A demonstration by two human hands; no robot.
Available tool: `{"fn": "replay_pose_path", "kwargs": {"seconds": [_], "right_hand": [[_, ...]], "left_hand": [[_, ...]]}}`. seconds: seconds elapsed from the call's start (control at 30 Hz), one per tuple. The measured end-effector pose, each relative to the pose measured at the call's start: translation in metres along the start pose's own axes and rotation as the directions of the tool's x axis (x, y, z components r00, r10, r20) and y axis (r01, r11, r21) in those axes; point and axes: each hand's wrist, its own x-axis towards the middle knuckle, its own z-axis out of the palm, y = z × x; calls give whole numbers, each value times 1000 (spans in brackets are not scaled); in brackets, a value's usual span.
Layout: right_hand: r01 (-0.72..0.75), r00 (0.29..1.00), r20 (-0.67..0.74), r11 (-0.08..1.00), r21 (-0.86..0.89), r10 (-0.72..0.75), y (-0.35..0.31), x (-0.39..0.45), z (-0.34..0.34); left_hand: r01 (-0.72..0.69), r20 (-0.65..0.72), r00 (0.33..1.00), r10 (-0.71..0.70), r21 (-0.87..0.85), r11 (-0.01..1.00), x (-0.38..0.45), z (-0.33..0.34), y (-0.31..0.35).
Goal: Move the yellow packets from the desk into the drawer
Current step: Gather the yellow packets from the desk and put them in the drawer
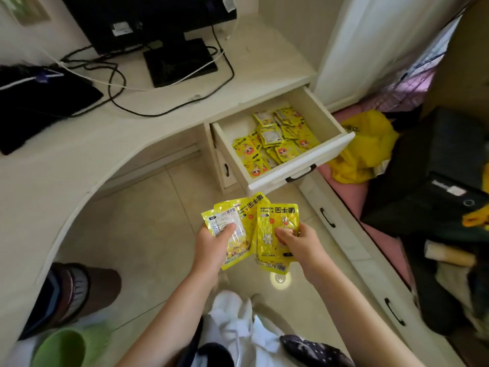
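Holding packets fanned in both pinching hands, left and right, we risked loose ones slipping short of the drawer.

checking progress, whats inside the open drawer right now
The drawer holds a loose heap of yellow packets on its right side; the left part of its floor is bare. Whatever lies beneath the heap is covered.

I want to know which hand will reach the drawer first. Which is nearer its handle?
Right. The right hand is below the handle, slightly left of it; the left hand is farther left.
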Motion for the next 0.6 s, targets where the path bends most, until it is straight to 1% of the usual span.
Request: {"fn": "replay_pose_path", "kwargs": {"seconds": [0.1,0.27,0.47,0.6], "right_hand": [[-7,999,-33,999,53,9,-4,10,-24],[2,998,-68,998,63,2,-23,39,-51],[-8,997,-78,1000,-22,6,-70,100,-67],[0,998,-58,996,-86,-5,-105,138,-72]], "left_hand": [[-15,36,999,14,27,1000,6,29,12],[1,85,996,-7,62,998,32,69,33],[31,89,995,-41,112,993,85,106,69],[56,90,994,-69,136,989,122,124,93]]}}
